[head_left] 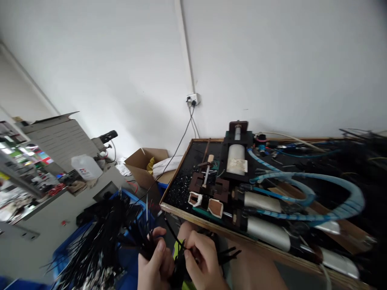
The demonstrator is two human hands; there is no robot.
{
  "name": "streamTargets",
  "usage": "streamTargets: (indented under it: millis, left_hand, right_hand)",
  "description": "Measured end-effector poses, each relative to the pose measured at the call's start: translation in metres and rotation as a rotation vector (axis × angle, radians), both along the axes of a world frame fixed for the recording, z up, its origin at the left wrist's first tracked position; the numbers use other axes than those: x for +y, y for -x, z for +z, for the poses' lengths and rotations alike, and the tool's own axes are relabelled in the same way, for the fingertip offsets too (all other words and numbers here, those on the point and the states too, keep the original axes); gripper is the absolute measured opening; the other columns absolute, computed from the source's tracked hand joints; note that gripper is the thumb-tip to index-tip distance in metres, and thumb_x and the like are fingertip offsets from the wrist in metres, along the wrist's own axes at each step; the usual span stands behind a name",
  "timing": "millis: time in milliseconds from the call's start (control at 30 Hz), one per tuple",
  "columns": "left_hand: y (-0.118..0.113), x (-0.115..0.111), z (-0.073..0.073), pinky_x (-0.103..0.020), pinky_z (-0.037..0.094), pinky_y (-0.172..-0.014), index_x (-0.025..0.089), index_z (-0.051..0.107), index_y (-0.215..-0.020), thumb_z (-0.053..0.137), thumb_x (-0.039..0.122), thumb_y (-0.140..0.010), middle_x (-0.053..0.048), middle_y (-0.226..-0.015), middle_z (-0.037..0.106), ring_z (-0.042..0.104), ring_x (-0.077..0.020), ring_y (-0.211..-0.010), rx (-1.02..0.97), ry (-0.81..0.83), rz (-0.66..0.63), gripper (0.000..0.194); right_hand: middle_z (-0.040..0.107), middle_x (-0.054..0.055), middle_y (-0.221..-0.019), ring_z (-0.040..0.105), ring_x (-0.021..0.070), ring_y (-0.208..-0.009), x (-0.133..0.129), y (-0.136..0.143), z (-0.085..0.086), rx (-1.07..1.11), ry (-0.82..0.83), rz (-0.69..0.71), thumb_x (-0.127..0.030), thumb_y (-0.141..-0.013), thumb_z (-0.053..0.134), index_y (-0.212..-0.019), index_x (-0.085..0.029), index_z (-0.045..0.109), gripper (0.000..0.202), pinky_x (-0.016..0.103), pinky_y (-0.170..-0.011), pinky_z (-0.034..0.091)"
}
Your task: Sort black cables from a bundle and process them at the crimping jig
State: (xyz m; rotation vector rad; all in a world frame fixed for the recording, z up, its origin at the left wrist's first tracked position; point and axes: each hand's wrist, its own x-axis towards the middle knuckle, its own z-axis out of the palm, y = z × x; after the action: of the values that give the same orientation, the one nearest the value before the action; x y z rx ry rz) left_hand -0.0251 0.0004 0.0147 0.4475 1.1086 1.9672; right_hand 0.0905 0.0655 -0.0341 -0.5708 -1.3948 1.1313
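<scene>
My left hand (156, 262) is closed around a bundle of thin black cables (142, 237), whose loose ends fan upward and to the left. Right beside it, my right hand (202, 257) pinches a black cable between thumb and forefinger. More dark cable ends (229, 256) stick out to the right behind that hand. Both hands are above my lap, just in front of the bench's wooden edge. Below and to the left, a blue bin (63, 257) holds a heap of black cables (102, 237) with some pale ends.
A pneumatic fixture with metal cylinders (266, 231), a brown clamp block (198, 183) and blue air hoses (332, 181) is on the wood-edged bench (172, 207). A cardboard box (136, 165), a plastic jug (86, 167) and a grey machine (39, 233) stand left. A power cord hangs from the wall socket (193, 98).
</scene>
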Motion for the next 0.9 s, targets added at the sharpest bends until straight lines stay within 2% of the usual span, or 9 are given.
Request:
streamTargets:
  millis: [100,200,333,433,733,900]
  left_hand:
    - [0.009,0.004,0.003,-0.014,0.025,-0.040,0.017,0.076,-0.099,0.104,0.050,-0.074,0.017,-0.047,0.031,0.022,-0.0020,-0.038,0.022,0.001,-0.017,0.050]
    - [0.015,0.005,0.005,-0.016,0.023,-0.040,0.017,0.073,-0.098,0.102,0.051,-0.077,0.017,-0.049,0.031,0.021,-0.0026,-0.039,0.046,0.011,-0.014,0.049]
    - [0.011,0.006,0.015,-0.016,0.019,-0.039,0.020,0.068,-0.105,0.103,0.055,-0.074,0.019,-0.049,0.030,0.016,-0.0029,-0.040,0.037,0.044,0.005,0.059]
    - [0.007,0.007,0.022,-0.017,0.017,-0.038,0.021,0.064,-0.102,0.106,0.057,-0.066,0.019,-0.050,0.029,0.014,-0.0032,-0.041,0.002,0.085,0.042,0.066]
    - [0.014,0.004,0.026,-0.018,0.020,-0.039,0.021,0.063,-0.094,0.106,0.052,-0.070,0.019,-0.051,0.029,0.019,-0.0035,-0.040,-0.008,0.083,0.013,0.058]
    - [0.017,0.008,0.034,-0.017,0.017,-0.039,0.022,0.061,-0.092,0.109,0.055,-0.059,0.020,-0.050,0.027,0.016,-0.0025,-0.039,-0.050,0.102,0.123,0.067]
  right_hand:
    - [0.043,-0.005,-0.060,0.045,0.0171,-0.054,0.008,-0.005,0.010,-0.139,-0.272,0.017,-0.017,-0.089,0.063,-0.071,-0.026,0.047,0.026,0.033,-0.057,0.029]
    - [0.042,-0.006,-0.060,0.046,0.0157,-0.051,0.012,-0.003,0.015,-0.167,-0.362,0.014,-0.012,-0.087,0.057,-0.074,-0.026,0.041,0.025,0.032,-0.056,0.028]
    - [0.044,-0.005,-0.061,0.047,0.0159,-0.052,0.011,-0.002,0.015,-0.195,-0.406,0.020,-0.009,-0.083,0.057,-0.075,-0.026,0.039,0.025,0.032,-0.056,0.028]
    - [0.040,-0.006,-0.062,0.045,0.0157,-0.052,0.010,-0.003,0.016,-0.203,-0.445,0.032,-0.010,-0.083,0.055,-0.077,-0.026,0.036,0.026,0.032,-0.056,0.027]
    - [0.038,-0.007,-0.063,0.046,0.0146,-0.052,0.011,0.000,0.017,-0.218,-0.525,0.007,-0.011,-0.087,0.049,-0.081,-0.026,0.032,0.024,0.031,-0.055,0.029]
    - [0.041,-0.006,-0.062,0.047,0.0154,-0.053,0.010,0.000,0.016,-0.235,-0.501,0.056,-0.013,-0.088,0.049,-0.079,-0.026,0.034,0.022,0.031,-0.056,0.028]
